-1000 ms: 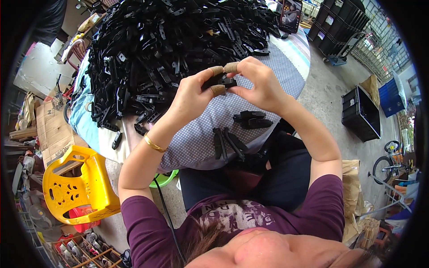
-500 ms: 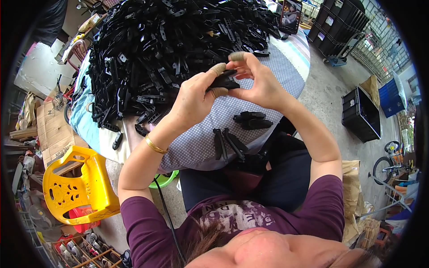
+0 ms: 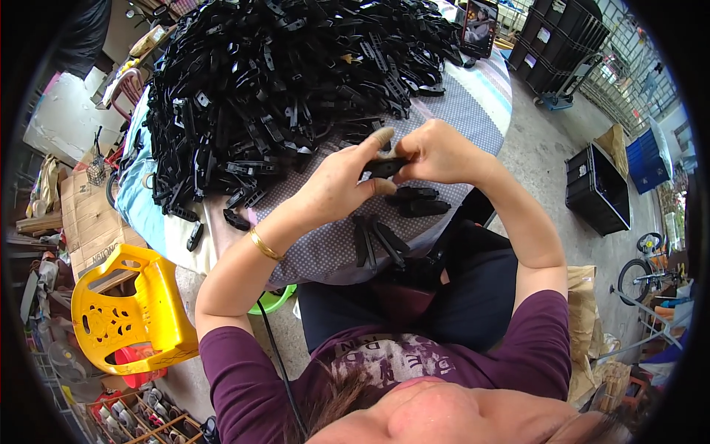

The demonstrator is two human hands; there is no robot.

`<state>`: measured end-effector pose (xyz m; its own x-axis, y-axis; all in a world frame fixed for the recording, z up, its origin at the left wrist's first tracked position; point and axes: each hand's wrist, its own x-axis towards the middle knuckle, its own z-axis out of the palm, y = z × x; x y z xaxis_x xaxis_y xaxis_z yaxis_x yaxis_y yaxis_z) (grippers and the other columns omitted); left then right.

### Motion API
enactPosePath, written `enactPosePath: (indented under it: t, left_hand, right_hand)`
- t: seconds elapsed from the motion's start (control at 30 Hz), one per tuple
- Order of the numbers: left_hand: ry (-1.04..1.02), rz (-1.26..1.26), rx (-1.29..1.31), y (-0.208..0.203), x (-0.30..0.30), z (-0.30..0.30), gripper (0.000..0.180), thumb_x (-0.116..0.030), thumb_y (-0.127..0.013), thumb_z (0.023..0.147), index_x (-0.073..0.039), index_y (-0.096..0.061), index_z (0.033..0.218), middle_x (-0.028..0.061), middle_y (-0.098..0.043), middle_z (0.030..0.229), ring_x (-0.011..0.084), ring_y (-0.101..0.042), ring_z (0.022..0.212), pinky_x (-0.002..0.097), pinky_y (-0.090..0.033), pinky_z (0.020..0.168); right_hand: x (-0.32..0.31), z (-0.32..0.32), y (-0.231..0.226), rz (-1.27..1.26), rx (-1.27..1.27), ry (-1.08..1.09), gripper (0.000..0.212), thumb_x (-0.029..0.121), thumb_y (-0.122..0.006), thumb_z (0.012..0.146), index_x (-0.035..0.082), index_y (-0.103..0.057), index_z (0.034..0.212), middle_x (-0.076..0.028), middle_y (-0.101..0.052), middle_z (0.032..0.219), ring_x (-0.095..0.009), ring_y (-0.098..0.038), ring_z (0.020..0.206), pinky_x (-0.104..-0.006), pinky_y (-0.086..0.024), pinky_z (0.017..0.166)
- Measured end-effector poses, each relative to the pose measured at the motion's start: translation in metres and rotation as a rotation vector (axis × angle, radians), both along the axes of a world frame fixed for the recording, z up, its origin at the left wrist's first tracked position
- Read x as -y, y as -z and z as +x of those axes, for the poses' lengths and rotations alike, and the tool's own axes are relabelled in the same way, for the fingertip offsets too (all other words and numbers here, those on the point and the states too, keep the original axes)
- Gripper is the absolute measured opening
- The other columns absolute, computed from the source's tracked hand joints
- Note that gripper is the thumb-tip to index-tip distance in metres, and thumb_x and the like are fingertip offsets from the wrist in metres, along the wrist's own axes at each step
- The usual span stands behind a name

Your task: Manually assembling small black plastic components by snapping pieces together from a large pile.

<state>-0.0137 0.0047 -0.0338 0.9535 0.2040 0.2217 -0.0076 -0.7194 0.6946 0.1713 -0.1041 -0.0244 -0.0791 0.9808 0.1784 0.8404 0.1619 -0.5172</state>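
A dark, elongated black plastic part [image 3: 383, 168] is held between my two hands above the near side of the table. My left hand [image 3: 333, 180], with tan wraps on its thumb and forefinger, pinches the part's left end. The fingers of my right hand [image 3: 441, 153] are closed on its right end and cover part of it. Just below my hands, several similar black parts [image 3: 423, 207] lie side by side on the dotted tablecloth [image 3: 307, 251]. Closer to me, more narrow black parts [image 3: 386, 240] rest near the table edge.
A large heap of black plastic parts [image 3: 274, 89] covers the far and left table. A phone [image 3: 479, 31] stands at the back right. A yellow plastic chair [image 3: 133, 311] is on the left. Black crates [image 3: 558, 44] and an open black bin [image 3: 597, 189] stand on the right.
Both hands have come nearer to me with the black part. My right fingers, raised and more spread before, are now curled down on its right end.
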Motion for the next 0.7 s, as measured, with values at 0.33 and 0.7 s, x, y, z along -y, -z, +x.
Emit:
enactPosePath:
  t: [0.33, 0.7]
  left_hand:
    - [-0.706, 0.806, 0.165, -0.014, -0.056, 0.006, 0.056, -0.028, -0.076, 0.070, 0.000, -0.057, 0.114, 0.0136, -0.063, 0.090, 0.0290, -0.057, 0.084, 0.0344, -0.048, 0.070]
    - [-0.705, 0.553, -0.066, -0.015, -0.069, -0.006, 0.050, 0.001, -0.059, 0.080, -0.001, -0.047, 0.128, 0.0165, -0.057, 0.094, 0.0295, -0.058, 0.088, 0.0361, -0.048, 0.081]
  right_hand:
    - [-0.024, 0.002, 0.026, 0.296, 0.004, 0.260, 0.031, 0.022, -0.068, 0.080, 0.002, -0.064, 0.103, -0.009, -0.063, 0.079, -0.019, -0.059, 0.066, -0.0296, -0.048, 0.062]
    - [-0.024, 0.007, 0.027, 0.323, 0.050, 0.241, 0.033, 0.005, -0.066, 0.073, 0.001, -0.059, 0.106, -0.011, -0.064, 0.081, -0.022, -0.063, 0.072, -0.0322, -0.051, 0.067]
